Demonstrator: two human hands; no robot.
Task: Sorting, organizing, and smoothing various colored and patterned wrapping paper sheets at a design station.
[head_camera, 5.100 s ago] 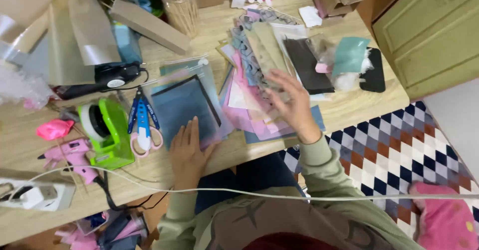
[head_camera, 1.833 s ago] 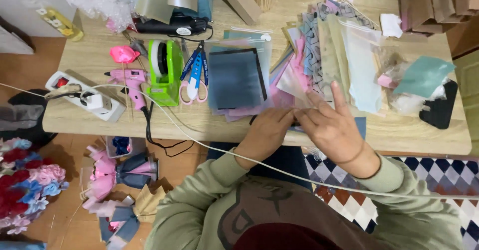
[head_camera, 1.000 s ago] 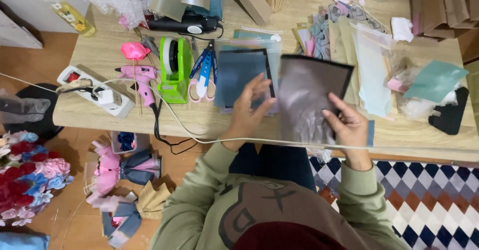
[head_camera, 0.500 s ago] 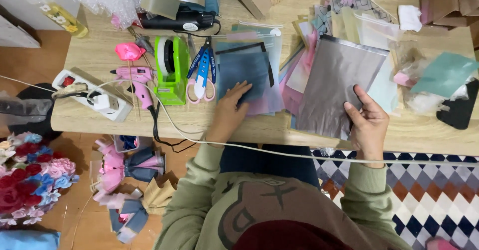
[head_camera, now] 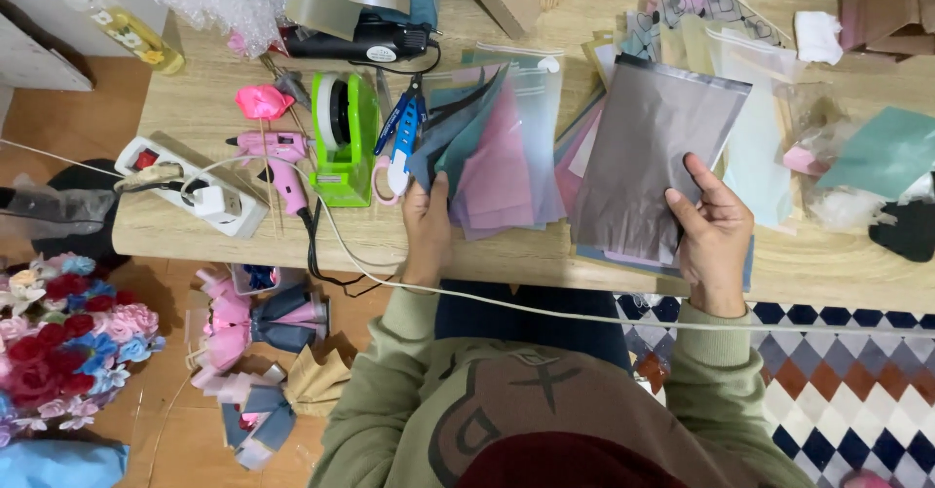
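Observation:
My right hand grips the lower right edge of a grey translucent sheet in a clear sleeve, held over the wooden table. My left hand holds the lower left corner of a fanned stack of clear sleeves with pink and teal sheets, spread on the table's front middle. More pastel sheets lie under and to the right of the grey one.
A green tape dispenser, blue-handled scissors, a pink glue gun and a white power strip sit left. A white cable runs across my lap. Fabric flowers lie on the floor left.
My right hand lifted a grey sheet out of the pile and carried it right. My left hand shifted from the dark blue sheet to fanning out the sleeved stack.

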